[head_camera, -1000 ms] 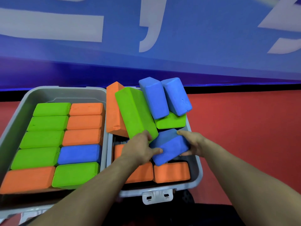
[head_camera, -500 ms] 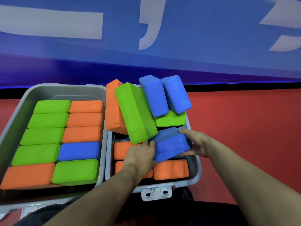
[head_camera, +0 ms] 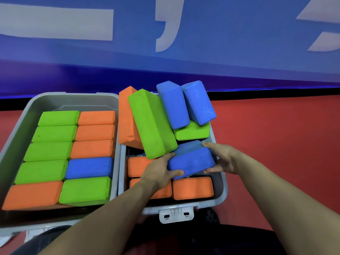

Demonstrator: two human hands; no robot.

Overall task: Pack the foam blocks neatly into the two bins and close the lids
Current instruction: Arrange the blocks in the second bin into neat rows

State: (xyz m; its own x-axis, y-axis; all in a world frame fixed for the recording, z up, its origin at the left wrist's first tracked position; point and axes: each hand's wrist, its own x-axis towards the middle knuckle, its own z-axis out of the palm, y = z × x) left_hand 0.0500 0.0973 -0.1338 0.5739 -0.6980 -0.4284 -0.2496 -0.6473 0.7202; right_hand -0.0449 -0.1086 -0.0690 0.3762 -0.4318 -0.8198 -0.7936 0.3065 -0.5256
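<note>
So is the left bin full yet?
Full on top: the left bin shows ten blocks lying flat in two tidy rows, no gaps visible.

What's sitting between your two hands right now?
In the head view, a blue foam block lies between the left hand and the right hand, both gripping its ends, above the orange blocks in the right bin.

Both hands, left [head_camera: 158, 173] and right [head_camera: 223, 159], grip a blue foam block [head_camera: 191, 161] over the right bin [head_camera: 220, 197]. Behind it, more blocks lean in a loose pile. The left bin [head_camera: 16, 129] holds flat rows.
</note>
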